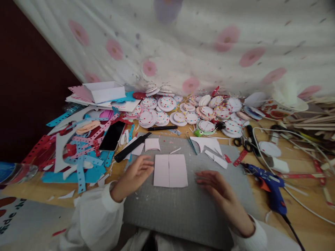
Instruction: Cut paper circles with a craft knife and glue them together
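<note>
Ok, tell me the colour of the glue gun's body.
Blue, with an orange-red trigger; the glue gun shows in the head view, the only one here.

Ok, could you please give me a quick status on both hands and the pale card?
Left hand, right hand: open, either side of pale card. Card flat on grey mat, line down its middle. Tweezers beyond, not touching.

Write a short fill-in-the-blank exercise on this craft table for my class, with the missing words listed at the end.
1. The pale card lies ____ the left hand and the right hand.
2. The colour of the mat under the card is ____.
3. The main colour of the glue gun is ____.
4. Of the two hands, the phone is nearer the ____ one.

Missing words: between; grey; blue; left.
</note>
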Available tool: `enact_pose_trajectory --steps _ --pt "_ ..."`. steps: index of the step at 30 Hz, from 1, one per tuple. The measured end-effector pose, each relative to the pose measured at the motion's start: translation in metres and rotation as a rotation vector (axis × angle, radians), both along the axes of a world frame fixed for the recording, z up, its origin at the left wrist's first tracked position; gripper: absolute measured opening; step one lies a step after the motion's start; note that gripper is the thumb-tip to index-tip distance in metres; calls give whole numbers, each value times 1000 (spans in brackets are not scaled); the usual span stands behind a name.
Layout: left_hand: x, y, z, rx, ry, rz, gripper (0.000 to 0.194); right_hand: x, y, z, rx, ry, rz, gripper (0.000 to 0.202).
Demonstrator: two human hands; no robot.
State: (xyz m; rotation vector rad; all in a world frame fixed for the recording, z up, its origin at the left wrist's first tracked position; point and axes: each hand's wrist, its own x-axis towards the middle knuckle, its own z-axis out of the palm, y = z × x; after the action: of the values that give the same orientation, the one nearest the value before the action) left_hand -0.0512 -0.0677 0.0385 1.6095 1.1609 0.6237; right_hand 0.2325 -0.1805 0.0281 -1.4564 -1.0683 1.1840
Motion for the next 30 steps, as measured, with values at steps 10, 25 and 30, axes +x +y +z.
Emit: enact_pose_trajectory --steps 10,25,30 --pt "5 3 7 147 8 -3 20 -9 -2 9 -41 -38 82 28" --pt "93 115 -2 730 652 -164 22 -27 -16 5 155 -332 320 24" --pt "103 135 -7 710 613 -86 24 -40 -33 -11 219 -410 398 35"
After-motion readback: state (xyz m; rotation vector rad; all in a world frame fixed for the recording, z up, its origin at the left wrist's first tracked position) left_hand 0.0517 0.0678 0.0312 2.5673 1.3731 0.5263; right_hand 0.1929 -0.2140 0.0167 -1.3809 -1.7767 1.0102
